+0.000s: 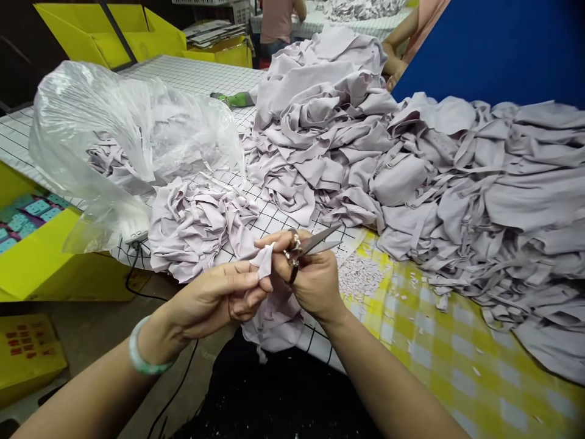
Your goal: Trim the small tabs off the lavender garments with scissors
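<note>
My left hand (223, 292) pinches the edge of a pale lilac garment (278, 320), whose lower part hangs over the table's near edge. Close against it, my right hand (315, 277) holds a pair of scissors (317, 242) in the palm, blades parted and pointing right. Its fingertips also touch the cloth. Beyond my hands lies a loose heap of the same lilac fabric (192, 222). Small cut scraps (361, 274) are scattered to the right of my right hand.
A large lilac garment pile (329, 122) spreads over the right side. At left stand a clear plastic bag (91, 116) with fabric inside and yellow boxes (46, 262). A green-handled tool (235, 99) lies behind. Across the table are a person's arm (397, 52) and a blue panel (503, 55).
</note>
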Available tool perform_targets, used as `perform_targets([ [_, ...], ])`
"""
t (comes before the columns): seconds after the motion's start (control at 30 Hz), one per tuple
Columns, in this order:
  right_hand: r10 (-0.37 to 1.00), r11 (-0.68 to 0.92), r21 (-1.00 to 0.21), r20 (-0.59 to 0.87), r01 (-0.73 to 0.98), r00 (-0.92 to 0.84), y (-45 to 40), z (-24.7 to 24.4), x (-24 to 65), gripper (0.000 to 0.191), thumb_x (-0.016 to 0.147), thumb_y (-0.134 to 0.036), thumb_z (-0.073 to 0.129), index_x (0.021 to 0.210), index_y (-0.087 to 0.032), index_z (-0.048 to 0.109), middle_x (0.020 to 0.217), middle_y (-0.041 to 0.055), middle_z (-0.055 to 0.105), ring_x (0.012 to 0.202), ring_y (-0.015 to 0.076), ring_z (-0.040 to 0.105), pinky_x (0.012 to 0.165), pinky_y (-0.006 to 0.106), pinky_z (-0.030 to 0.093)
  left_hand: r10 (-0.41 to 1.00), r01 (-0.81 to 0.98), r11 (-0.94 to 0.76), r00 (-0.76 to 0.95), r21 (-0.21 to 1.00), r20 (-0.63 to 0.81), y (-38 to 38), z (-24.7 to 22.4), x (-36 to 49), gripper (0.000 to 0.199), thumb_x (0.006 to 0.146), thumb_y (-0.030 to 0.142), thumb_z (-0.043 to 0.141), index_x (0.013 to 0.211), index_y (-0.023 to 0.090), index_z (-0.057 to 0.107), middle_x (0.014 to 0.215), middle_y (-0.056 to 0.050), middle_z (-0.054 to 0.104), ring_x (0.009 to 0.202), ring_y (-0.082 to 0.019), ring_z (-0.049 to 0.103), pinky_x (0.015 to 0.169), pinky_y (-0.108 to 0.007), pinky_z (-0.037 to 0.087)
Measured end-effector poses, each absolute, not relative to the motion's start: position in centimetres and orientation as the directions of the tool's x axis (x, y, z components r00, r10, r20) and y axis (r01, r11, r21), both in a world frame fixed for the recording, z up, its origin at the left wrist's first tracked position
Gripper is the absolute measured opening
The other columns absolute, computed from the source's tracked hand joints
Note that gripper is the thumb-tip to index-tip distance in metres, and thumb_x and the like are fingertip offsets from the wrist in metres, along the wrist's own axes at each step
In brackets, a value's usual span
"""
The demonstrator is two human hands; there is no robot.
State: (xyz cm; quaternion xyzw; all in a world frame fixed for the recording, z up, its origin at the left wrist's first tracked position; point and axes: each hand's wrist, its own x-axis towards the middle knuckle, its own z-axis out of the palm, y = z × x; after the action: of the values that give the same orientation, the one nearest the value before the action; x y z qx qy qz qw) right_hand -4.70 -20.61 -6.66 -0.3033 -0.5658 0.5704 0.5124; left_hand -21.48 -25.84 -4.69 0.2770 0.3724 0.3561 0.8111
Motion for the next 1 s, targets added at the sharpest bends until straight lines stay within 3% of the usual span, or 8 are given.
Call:
perform_targets([
  [0.17, 0.951, 0.199, -0.967, 0.230, -0.162, -0.206, -19.9, -8.0, -3.3, 0.009, 0.085, -0.027, 0.073, 0.093, -0.024, 0.071, 0.094, 0.0023, 0.076, 0.093, 0.0184, 0.071, 0.089, 0.037, 0.058, 0.978, 0.175, 0.094, 0.166, 0.980, -0.123, -26.3, -4.8, -21.3, 0.015, 0.092, 0.030, 0.062, 0.088, 0.016, 0.064, 0.071, 0.000, 0.055, 0.060, -0.011, 0.044, 0.055, -0.022, 0.036],
  [0.33, 0.788, 0.240, -0.968, 0.241, -0.079, -0.567, -19.6, -10.1, -3.2, 0.038, 0.078, -0.010, 0.068, 0.112, -0.027, 0.074, 0.117, 0.0050, 0.071, 0.123, 0.0212, 0.060, 0.106, 0.042, 0.049, 0.838, 0.725, -0.504, 0.279, 0.470, 0.469, -27.0, -5.6, -21.1, 0.014, 0.091, 0.013, 0.055, 0.091, 0.018, 0.068, 0.073, -0.003, 0.061, 0.068, -0.016, 0.054, 0.064, -0.027, 0.043],
  [0.43, 0.812, 0.242, -0.970, 0.224, -0.039, -0.539, -19.2, -10.8, -4.1, 0.035, 0.072, -0.006, 0.061, 0.099, -0.023, 0.074, 0.102, 0.0042, 0.069, 0.107, 0.0194, 0.064, 0.096, 0.036, 0.053, 0.898, 0.714, -0.411, 0.211, 0.567, 0.386, -27.5, -5.4, -21.5, 0.013, 0.091, 0.019, 0.056, 0.084, 0.019, 0.068, 0.071, -0.004, 0.061, 0.066, -0.016, 0.054, 0.063, -0.027, 0.042],
  [0.53, 0.897, 0.250, -0.967, 0.254, -0.058, -0.362, -18.8, -10.6, -5.0, 0.020, 0.072, -0.010, 0.063, 0.087, -0.021, 0.069, 0.091, 0.0023, 0.064, 0.092, 0.0179, 0.063, 0.089, 0.034, 0.053, 0.977, 0.309, 0.035, 0.191, 0.951, -0.098, -27.8, -5.5, -21.7, 0.033, 0.096, 0.038, 0.047, 0.090, 0.015, 0.070, 0.069, -0.005, 0.061, 0.056, -0.014, 0.045, 0.054, -0.026, 0.037],
  [0.6, 0.909, 0.297, -0.951, 0.310, -0.090, -0.280, -18.9, -10.1, -5.3, 0.016, 0.074, -0.013, 0.064, 0.087, -0.022, 0.065, 0.091, 0.0027, 0.064, 0.093, 0.0191, 0.062, 0.089, 0.034, 0.052, 0.840, -0.082, 0.429, 0.403, 0.899, -0.364, -27.8, -5.9, -21.3, 0.053, 0.096, 0.051, 0.035, 0.098, 0.012, 0.072, 0.069, -0.007, 0.062, 0.052, -0.013, 0.043, 0.052, -0.027, 0.036],
  [0.67, 0.906, 0.322, -0.941, 0.338, -0.105, -0.255, -19.2, -9.4, -5.3, 0.014, 0.075, -0.015, 0.065, 0.087, -0.023, 0.063, 0.092, 0.0033, 0.063, 0.094, 0.0198, 0.063, 0.087, 0.034, 0.052, 0.748, -0.342, 0.615, 0.540, 0.710, -0.387, -27.5, -6.5, -20.6, 0.057, 0.092, 0.055, 0.037, 0.098, 0.010, 0.072, 0.072, -0.010, 0.064, 0.056, -0.015, 0.049, 0.058, -0.029, 0.043],
  [0.83, 0.931, 0.270, -0.957, 0.288, -0.104, -0.225, -19.9, -9.2, -4.0, 0.013, 0.074, -0.016, 0.062, 0.085, -0.023, 0.064, 0.089, 0.0026, 0.066, 0.089, 0.0187, 0.062, 0.082, 0.032, 0.051, 0.833, -0.513, 0.544, 0.422, 0.664, -0.357, -27.0, -6.9, -19.5, 0.020, 0.086, 0.033, 0.067, 0.088, 0.014, 0.072, 0.070, -0.003, 0.056, 0.055, -0.008, 0.043, 0.056, -0.022, 0.038],
  [1.0, 0.971, -0.024, -0.988, 0.013, -0.151, -0.238, -20.8, -10.8, -3.6, 0.015, 0.067, -0.023, 0.072, 0.078, -0.022, 0.062, 0.073, -0.0026, 0.061, 0.067, 0.0138, 0.056, 0.066, 0.026, 0.048, 0.938, -0.042, 0.204, 0.295, 0.978, -0.183, -27.1, -5.1, -20.1, 0.023, 0.096, 0.034, 0.061, 0.097, 0.017, 0.075, 0.079, -0.005, 0.057, 0.070, -0.014, 0.048, 0.062, -0.025, 0.040],
])
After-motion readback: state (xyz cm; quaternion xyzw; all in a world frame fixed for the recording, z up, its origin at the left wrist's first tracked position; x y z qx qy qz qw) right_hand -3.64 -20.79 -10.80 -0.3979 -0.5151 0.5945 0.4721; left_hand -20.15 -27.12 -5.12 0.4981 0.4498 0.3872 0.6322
